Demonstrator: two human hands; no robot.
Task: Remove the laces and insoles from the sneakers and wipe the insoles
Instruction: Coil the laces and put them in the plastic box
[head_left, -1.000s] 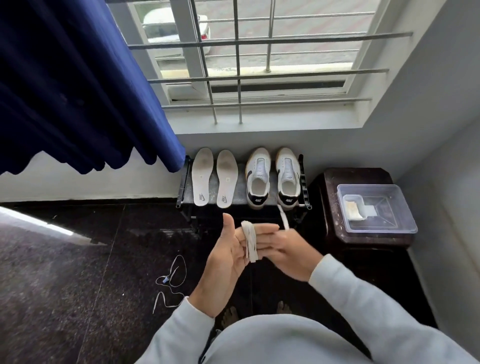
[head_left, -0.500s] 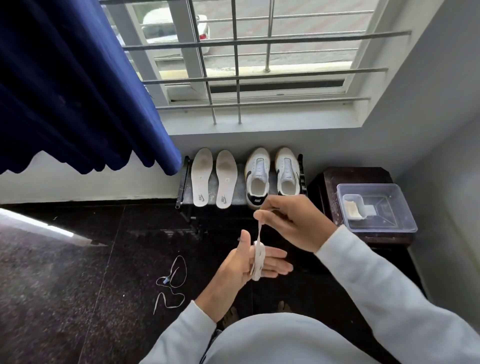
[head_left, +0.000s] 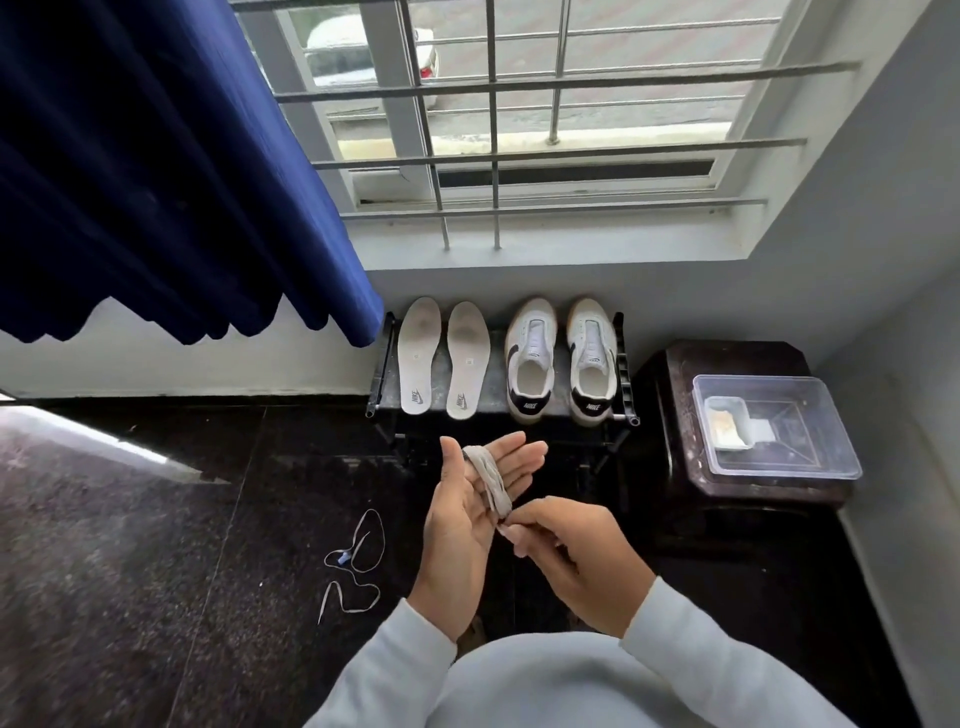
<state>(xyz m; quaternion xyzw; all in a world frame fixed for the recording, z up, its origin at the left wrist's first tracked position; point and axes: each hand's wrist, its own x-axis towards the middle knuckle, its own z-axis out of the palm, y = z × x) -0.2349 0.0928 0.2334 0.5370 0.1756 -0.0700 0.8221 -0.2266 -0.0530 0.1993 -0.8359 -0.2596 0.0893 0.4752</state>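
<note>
Pinching the end of the flat grey-white shoelace (head_left: 488, 480), your right hand (head_left: 582, 561) hides its tip; the rest is wound round the straight fingers of your upturned left hand (head_left: 465, 519). Dark floor (head_left: 156, 545) spreads to your left, past a thin white lace (head_left: 358, 561). Ahead, white leather sneakers (head_left: 531, 364) and pale insoles (head_left: 418, 358) lie on the black metal rack (head_left: 378, 364).
</note>
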